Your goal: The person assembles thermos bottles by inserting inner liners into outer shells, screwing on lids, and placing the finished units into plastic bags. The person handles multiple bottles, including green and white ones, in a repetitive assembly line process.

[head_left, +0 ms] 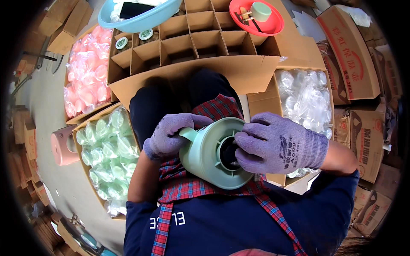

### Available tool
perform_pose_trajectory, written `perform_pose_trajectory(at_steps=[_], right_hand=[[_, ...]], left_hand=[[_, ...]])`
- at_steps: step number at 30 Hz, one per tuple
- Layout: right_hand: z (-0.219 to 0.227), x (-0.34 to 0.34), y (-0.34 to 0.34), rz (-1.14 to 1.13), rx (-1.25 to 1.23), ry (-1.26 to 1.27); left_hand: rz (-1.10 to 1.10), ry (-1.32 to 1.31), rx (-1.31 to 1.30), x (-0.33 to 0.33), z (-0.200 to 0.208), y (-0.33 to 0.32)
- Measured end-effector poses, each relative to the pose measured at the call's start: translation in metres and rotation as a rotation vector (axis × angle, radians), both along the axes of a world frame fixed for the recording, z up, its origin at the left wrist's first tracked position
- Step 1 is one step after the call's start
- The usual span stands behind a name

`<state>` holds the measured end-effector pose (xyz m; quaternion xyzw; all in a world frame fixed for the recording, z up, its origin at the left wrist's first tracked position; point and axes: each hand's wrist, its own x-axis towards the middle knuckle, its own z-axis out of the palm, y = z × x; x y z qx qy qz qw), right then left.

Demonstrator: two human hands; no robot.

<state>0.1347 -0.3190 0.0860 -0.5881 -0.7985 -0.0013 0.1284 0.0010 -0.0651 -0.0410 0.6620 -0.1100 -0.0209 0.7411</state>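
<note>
A pale green plastic jug body [200,158] with a side handle [188,133] lies tilted on my lap. Its round, ribbed end faces up and shows a dark opening in the middle. My left hand [171,133], in a purple knit glove, is closed at the handle and the jug's upper side. My right hand [277,144], gloved alike, is closed over the opening's right edge. Its fingertips dip toward the dark hole, and whatever they pinch there is hidden. A red plaid apron [181,184] lies beneath the jug.
Ahead stands a divided carton [175,45] bearing a blue basin [141,19] and a red bowl [273,26]. Boxes of bagged pink parts [89,70], green parts [109,149] and clear-wrapped parts [305,98] flank me. A pink jug [64,147] stands left; cartons [350,55] are stacked right.
</note>
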Motion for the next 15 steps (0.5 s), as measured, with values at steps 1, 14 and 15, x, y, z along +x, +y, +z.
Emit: perform_pose_trajectory(at_steps=[1, 14, 15], right_hand=[[0.001, -0.002, -0.001, 0.004, -0.027, 0.017], [-0.027, -0.016, -0.003, -0.288, -0.268, 0.394], [-0.027, -0.014, 0.001, -0.313, -0.245, 0.390]], left_hand=[[-0.091, 0.036, 0.050, 0.000, 0.001, 0.005], [0.447, -0.060, 0.449, -0.049, 0.015, -0.035], [0.450, -0.050, 0.457, -0.046, 0.016, -0.034]])
